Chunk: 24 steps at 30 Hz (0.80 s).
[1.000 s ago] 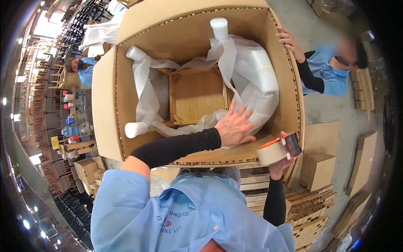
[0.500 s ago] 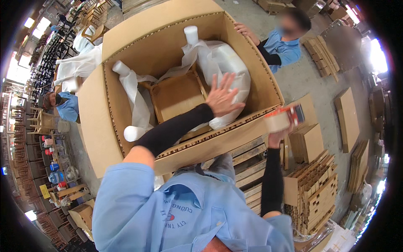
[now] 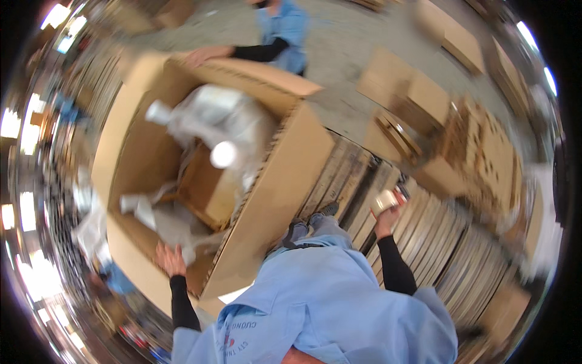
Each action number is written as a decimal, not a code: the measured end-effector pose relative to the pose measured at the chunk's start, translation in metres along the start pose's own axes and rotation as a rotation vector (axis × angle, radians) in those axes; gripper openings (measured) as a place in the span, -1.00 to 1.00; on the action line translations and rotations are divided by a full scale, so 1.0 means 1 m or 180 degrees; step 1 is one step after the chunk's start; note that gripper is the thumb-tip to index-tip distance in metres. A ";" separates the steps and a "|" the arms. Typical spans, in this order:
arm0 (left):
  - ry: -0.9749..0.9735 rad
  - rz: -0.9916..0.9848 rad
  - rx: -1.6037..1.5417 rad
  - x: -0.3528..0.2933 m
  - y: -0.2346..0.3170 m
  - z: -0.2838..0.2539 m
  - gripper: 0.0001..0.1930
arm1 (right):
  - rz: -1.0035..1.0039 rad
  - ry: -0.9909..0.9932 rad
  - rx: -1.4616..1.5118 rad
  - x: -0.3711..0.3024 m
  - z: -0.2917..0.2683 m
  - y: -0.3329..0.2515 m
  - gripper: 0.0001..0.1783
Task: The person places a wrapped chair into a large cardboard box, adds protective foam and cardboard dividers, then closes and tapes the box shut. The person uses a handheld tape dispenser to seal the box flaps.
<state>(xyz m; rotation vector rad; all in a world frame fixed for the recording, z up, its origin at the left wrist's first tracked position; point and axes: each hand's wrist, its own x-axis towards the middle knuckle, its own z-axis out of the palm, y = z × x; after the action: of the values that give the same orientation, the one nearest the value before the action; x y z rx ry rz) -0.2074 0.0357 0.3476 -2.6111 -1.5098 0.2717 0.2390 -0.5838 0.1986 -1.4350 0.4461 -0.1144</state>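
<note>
A large open cardboard box (image 3: 285,176) stands in front of me. Inside it lies a wooden furniture piece (image 3: 197,182), partly covered by white foam wrap (image 3: 160,224) and a bulky foam-wrapped bundle (image 3: 221,112). The end of a white foam roll (image 3: 224,155) shows above the wood. At the box's near left edge is my left hand (image 3: 171,261), fingers stretched out over the rim, holding nothing. My right hand (image 3: 386,219), out to the right of the box, is closed around a red tape dispenser (image 3: 389,200) with a tan roll; motion blurs its details.
A co-worker's hand (image 3: 209,54) rests on the box's far edge. Wooden pallet slats (image 3: 418,230) lie to my right. Beyond them are a stack of cardboard dividers (image 3: 485,151) and flat cardboard sheets (image 3: 388,76) on the floor.
My view has swung to the right. My left hand has gone from above the foam-wrapped bundle to the box's near left edge. The tape dispenser is now farther from the box, still in my right hand.
</note>
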 end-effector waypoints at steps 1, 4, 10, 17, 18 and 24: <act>0.0111 -0.0260 0.0175 -0.003 0.003 -0.004 -0.27 | 0.0310 0.0103 0.0025 -0.003 0.000 0.003 -0.73; 0.0994 -0.0567 0.0052 0.031 0.022 -0.029 -0.25 | 0.0331 0.0470 -0.0478 -0.012 0.007 -0.014 -0.78; 0.2602 0.1551 -0.3251 0.012 0.373 -0.185 -0.24 | 0.0925 0.1027 -0.1793 -0.022 -0.054 -0.042 -0.72; -0.2575 0.5640 -0.5714 -0.149 0.636 -0.263 -0.47 | 0.1493 0.1329 -0.2125 -0.043 -0.194 0.015 -0.60; -0.3597 0.6135 -0.5859 -0.180 0.655 -0.280 -0.40 | 0.1692 0.1427 -0.1621 -0.058 -0.213 0.014 -0.60; -1.0882 0.3338 -0.5534 -0.349 0.627 -0.399 -0.06 | 0.1668 0.3649 -0.0642 -0.185 -0.275 0.031 -0.67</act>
<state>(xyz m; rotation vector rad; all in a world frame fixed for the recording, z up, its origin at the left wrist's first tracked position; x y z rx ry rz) 0.2373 -0.5825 0.6551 -0.5979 -0.7110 -0.9832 -0.0360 -0.7721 0.1917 -1.2846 1.7901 -0.4815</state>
